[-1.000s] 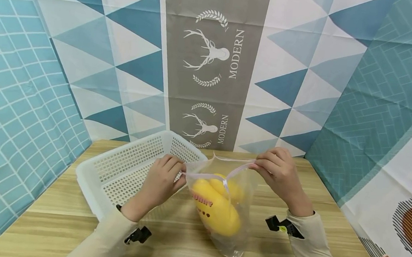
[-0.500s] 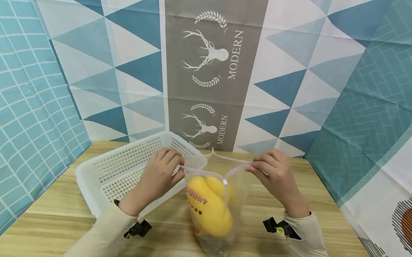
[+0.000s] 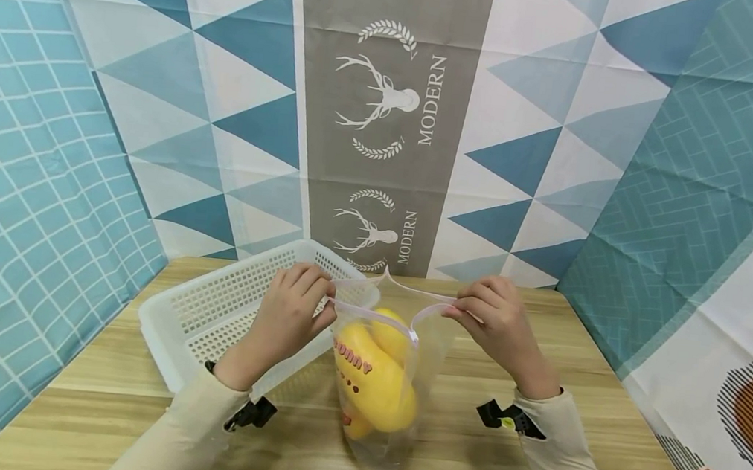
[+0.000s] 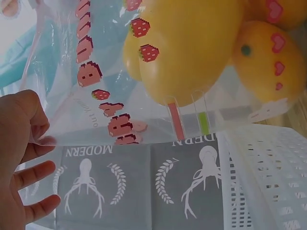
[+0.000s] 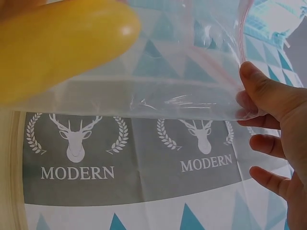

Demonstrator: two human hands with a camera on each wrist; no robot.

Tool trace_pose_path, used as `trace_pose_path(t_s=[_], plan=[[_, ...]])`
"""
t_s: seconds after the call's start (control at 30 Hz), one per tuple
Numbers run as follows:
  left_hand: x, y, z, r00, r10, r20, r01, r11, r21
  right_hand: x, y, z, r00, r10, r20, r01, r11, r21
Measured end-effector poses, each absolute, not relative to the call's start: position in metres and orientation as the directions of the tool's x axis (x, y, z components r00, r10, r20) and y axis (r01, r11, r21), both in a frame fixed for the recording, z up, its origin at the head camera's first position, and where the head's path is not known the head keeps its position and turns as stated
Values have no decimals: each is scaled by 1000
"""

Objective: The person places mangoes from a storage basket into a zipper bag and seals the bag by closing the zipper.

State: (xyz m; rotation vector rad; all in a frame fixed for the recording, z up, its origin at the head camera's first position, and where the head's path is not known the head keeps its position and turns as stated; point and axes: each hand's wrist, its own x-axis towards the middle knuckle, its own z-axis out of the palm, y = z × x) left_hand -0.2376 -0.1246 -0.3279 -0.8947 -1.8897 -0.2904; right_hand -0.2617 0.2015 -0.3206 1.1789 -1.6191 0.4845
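A clear zip bag (image 3: 431, 359) with pink printed lettering hangs between both hands, its mouth spread wide. At its left upper corner my left hand (image 3: 292, 313) pinches the rim between thumb and forefinger. The opposite corner is pinched by my right hand (image 3: 498, 324), whose other fingers (image 5: 268, 145) stay off the plastic. Inside the bag lie a large smooth yellow fruit (image 3: 380, 384) and, in the left wrist view, an orange (image 4: 268, 62) with a green stem spot. A small white slider (image 3: 414, 337) sits on the front zip strip.
Behind my left hand a white perforated plastic basket (image 3: 170, 321) stands on the wooden table (image 3: 485, 453). A patterned cloth wall (image 3: 383, 153) with deer prints rises at the table's back edge, and tiled-pattern cloth (image 3: 31, 182) borders the left.
The bag has shifted left, and its mouth has been spread wider. Both hands have moved slightly left; my left hand is also a little higher. The fruit has swung left with the bag.
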Motion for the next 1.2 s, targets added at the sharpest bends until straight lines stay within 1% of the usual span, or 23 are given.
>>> trace_pose_path(t_s=[0.17,0.37,0.47,0.57,1.0,1.2], plan=[[-236,-125,-326,-254,470,845,694,697,-179,-263,201,-322,6,-455,890,-871,434,228],[-237,-122,-328,-210,481,851,721,664,-197,-262,199,-323,-16,-476,879,-883,419,211],[-238,-121,-330,-205,486,850,728,656,-200,-262,199,-323,-41,-486,873,-888,419,191],[-239,-121,-331,-208,488,848,730,655,-198,-262,199,-324,-62,-493,868,-889,423,176],[-236,-121,-334,-229,484,845,742,648,-170,-260,200,-325,-107,-484,868,-900,419,123],[-235,-121,-335,-236,476,847,747,647,-155,-255,202,-327,-176,-482,858,-891,448,69]])
